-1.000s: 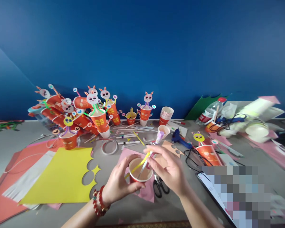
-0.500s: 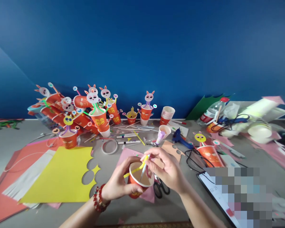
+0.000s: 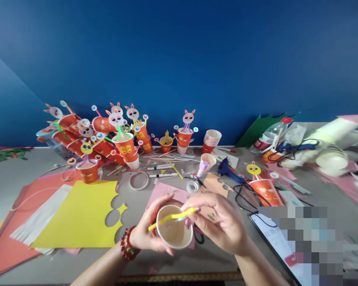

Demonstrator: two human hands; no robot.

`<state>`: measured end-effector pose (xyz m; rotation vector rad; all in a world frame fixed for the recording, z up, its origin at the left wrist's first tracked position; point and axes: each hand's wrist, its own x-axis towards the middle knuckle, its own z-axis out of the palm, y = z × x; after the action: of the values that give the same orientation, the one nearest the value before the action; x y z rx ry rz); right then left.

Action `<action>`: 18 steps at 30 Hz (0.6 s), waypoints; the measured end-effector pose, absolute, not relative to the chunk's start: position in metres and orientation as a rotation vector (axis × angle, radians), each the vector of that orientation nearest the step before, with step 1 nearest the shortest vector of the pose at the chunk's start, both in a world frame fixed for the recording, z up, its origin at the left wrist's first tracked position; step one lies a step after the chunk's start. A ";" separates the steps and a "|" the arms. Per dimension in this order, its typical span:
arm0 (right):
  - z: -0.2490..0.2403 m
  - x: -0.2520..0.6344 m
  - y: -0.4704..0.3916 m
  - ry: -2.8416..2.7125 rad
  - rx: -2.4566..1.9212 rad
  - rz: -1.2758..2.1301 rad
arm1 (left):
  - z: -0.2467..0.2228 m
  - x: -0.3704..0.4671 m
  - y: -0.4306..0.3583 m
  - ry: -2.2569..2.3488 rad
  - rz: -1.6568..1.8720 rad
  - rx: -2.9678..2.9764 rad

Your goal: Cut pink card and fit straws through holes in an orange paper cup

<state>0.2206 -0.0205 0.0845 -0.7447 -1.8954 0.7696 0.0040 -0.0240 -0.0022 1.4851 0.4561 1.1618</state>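
My left hand (image 3: pixel 147 226) is wrapped round a paper cup (image 3: pixel 176 236), white inside, its mouth tilted towards me. Between the thumb and fingers of my right hand (image 3: pixel 219 220) is a yellow bendy straw (image 3: pixel 168 217), lying across the cup's mouth. A thin pale blue pointed thing shows just under the straw at my right fingertips; its kind I cannot make out. Behind my right hand, black-handled scissors (image 3: pixel 199 237) are mostly hidden. Pink paper (image 3: pixel 161 193) lies behind the cup.
A yellow sheet with round cut-outs (image 3: pixel 77 214) lies left. Decorated cups (image 3: pixel 125 145) crowd the back left. A tape roll (image 3: pixel 139 181), a small clear reel (image 3: pixel 192 186) and markers (image 3: pixel 162 175) lie ahead. Right are a blue glue gun (image 3: pixel 228 170), its cable, and a tablet (image 3: pixel 274 242).
The cup has tipped so that its mouth faces me more. My right hand has lowered the straw from a steep angle to nearly flat across the mouth. The small reel has come into view.
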 end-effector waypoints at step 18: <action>0.090 0.220 -0.026 -2.028 -0.621 0.419 | 0.003 -0.004 -0.023 0.509 1.178 1.714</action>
<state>0.2198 -0.0259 0.0898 -0.6208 -2.0276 0.4191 -0.0044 -0.0232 0.0025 1.7136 0.5088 1.1779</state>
